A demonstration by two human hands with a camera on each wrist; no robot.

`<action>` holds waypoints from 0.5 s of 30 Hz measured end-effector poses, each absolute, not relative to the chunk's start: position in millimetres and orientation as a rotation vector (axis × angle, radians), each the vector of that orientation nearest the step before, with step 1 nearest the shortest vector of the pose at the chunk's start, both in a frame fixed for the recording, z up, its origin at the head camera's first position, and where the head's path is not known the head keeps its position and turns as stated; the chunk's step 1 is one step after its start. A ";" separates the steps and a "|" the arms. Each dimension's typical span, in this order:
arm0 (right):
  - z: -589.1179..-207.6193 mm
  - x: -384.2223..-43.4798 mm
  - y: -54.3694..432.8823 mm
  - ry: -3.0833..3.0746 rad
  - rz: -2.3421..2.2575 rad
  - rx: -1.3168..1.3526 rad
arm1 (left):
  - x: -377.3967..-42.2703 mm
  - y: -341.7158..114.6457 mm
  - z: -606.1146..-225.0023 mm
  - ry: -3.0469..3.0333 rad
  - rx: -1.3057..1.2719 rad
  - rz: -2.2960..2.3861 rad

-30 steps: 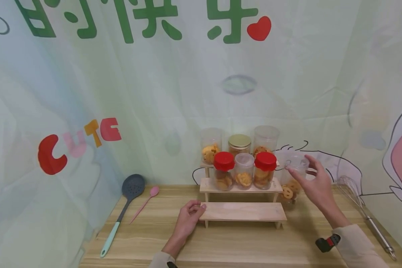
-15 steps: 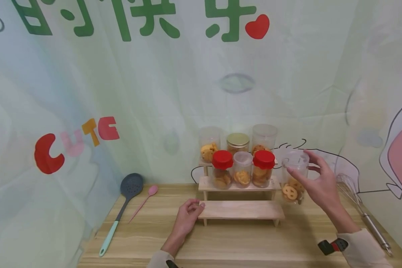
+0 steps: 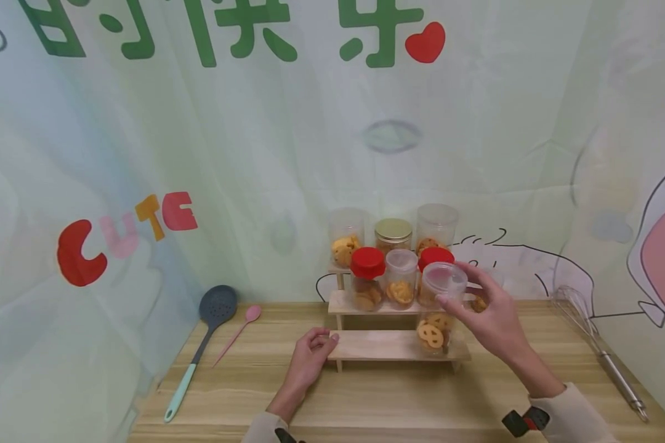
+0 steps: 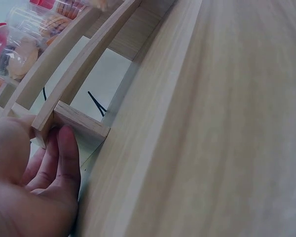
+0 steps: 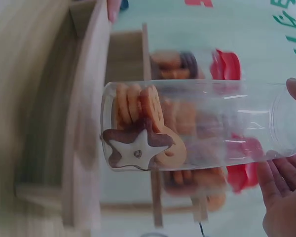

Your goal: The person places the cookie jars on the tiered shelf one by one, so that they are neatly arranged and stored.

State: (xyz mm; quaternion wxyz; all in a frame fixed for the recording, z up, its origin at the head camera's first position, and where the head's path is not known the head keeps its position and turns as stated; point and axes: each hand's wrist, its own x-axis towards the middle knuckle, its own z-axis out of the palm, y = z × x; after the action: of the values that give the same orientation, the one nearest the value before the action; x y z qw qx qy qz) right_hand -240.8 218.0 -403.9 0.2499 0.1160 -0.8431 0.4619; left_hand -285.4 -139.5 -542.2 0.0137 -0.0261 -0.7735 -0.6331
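Note:
My right hand (image 3: 493, 317) grips a clear jar (image 3: 433, 332) near its top, over the right part of the lowest step of a wooden tiered stand (image 3: 374, 346). Round cookies and a star-shaped one (image 5: 138, 150) lie in the jar's bottom, as the right wrist view shows. Whether the jar touches the step I cannot tell. At the step's left end, my left hand (image 3: 307, 363) pinches the board, with fingers (image 4: 66, 153) curled under it. On the middle step stand two red-lidded jars (image 3: 368, 263) and a small clear jar (image 3: 401, 280) between them.
The top step carries a gold-lidded jar (image 3: 393, 231) between two tall clear jars (image 3: 347, 240). Another jar (image 3: 479, 303) is partly hidden behind my right hand. A slotted spatula (image 3: 218, 307) and pink spoon (image 3: 252, 314) lie left, a whisk (image 3: 615, 369) right.
My right hand has carried the cookie jar leftward, from beside the stand to over its lowest step. My left hand stays on the step's left end.

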 end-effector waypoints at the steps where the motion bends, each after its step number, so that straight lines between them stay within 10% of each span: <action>1: -405.7 -241.8 212.9 -2.292 1.268 0.334 | -285.5 -139.8 -542.2 -2.410 -0.083 -1.971; 15: -420.1 -255.8 153.5 -2.247 1.346 0.454 | -282.5 -141.3 -537.4 -2.426 -0.111 -1.978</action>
State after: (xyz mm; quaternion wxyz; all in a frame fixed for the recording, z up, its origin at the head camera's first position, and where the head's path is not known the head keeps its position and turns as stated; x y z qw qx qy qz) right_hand -255.8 153.5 -420.1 0.2391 0.1658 -0.8208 0.4916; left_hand -282.5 -141.3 -537.4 0.0046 -0.0356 -0.7745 -0.6315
